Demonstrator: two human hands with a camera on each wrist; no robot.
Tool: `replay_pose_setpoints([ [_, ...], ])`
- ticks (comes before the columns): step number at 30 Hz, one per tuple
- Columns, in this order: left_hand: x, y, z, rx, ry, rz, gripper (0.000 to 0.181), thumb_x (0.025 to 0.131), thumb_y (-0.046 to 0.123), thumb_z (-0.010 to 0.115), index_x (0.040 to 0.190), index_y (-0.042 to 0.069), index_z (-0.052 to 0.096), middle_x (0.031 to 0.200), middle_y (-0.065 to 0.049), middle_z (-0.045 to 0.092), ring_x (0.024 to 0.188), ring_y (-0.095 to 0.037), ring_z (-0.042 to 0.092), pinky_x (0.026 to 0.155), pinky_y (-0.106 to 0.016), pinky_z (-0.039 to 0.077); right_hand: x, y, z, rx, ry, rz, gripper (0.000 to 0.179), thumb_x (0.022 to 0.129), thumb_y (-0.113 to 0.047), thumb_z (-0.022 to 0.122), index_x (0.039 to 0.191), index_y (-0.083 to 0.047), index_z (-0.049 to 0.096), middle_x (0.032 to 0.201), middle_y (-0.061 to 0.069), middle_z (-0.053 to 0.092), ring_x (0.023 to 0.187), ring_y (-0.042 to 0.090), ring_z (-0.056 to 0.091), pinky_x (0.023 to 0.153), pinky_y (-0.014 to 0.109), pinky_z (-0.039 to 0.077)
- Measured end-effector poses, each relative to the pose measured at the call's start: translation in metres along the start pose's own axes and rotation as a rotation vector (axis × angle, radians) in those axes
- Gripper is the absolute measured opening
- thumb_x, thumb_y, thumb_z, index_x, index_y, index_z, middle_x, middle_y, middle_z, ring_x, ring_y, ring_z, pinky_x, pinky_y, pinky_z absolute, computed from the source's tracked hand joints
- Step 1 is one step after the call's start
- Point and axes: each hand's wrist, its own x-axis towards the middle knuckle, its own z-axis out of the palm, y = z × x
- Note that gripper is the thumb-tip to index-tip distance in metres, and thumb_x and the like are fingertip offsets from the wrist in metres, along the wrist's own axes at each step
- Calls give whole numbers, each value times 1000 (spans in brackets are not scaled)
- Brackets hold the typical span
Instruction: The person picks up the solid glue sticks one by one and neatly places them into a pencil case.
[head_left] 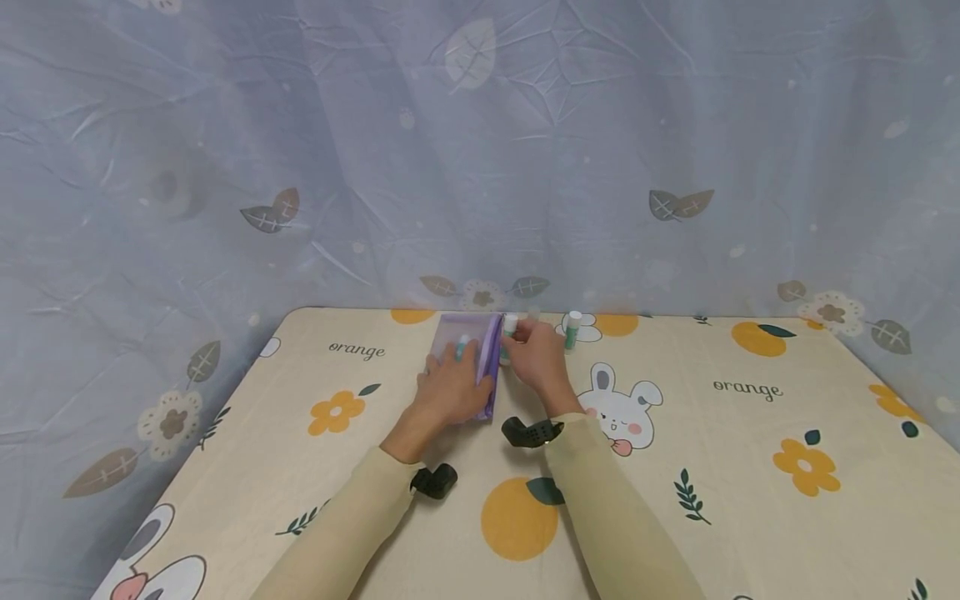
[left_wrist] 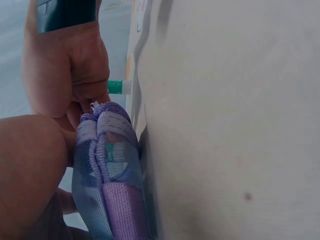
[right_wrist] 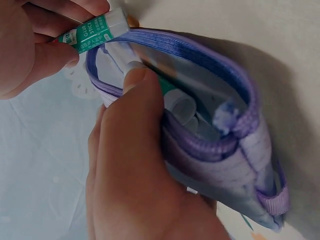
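A purple mesh zip pouch [head_left: 491,354] lies on the table under my left hand [head_left: 452,392]. That hand grips its rim, the thumb hooked into the gaping mouth in the right wrist view. Inside the pouch are glue sticks [right_wrist: 181,106] with pale ends, partly hidden; how many I cannot tell. My right hand [head_left: 542,357] pinches a green and white glue stick [right_wrist: 95,32] between thumb and fingers, right at the pouch's opening. Another glue stick [head_left: 572,331] stands upright on the table just right of that hand.
The table wears a cream cloth [head_left: 420,533] printed with oranges, flowers and rabbits. Behind its far edge hangs a grey-blue curtain [head_left: 480,167]. Black cameras are strapped to both wrists.
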Motion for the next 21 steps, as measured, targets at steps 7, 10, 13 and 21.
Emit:
replay_pose_setpoints([
  [7,0,0,0,-1,-4,-2,71,107,39,54,167,9,31,170,-27,31,152,-62,29,116,-76,33,0,1,0,-13,-14,-3,33,99,-17,72,129,-3,74,123,20,78,118,35,74,99,48,59],
  [10,0,0,-1,2,-6,-1,71,107,39,54,167,9,30,170,-27,31,152,-62,30,116,-76,34,0,1,0,-20,-12,-10,33,99,-17,72,128,-2,74,123,20,78,118,35,74,100,49,58],
  [13,0,0,-1,1,-6,0,71,107,38,54,168,9,29,170,-27,31,151,-61,31,115,-75,34,1,2,1,-23,-10,-6,33,99,-18,72,128,-2,74,123,20,78,119,35,74,101,49,58],
  [21,-1,1,-1,-3,-5,-2,72,107,38,54,167,9,30,171,-27,30,152,-61,30,115,-76,34,1,1,4,-11,-12,3,28,99,-19,73,122,-3,76,123,19,78,117,35,74,98,47,59],
])
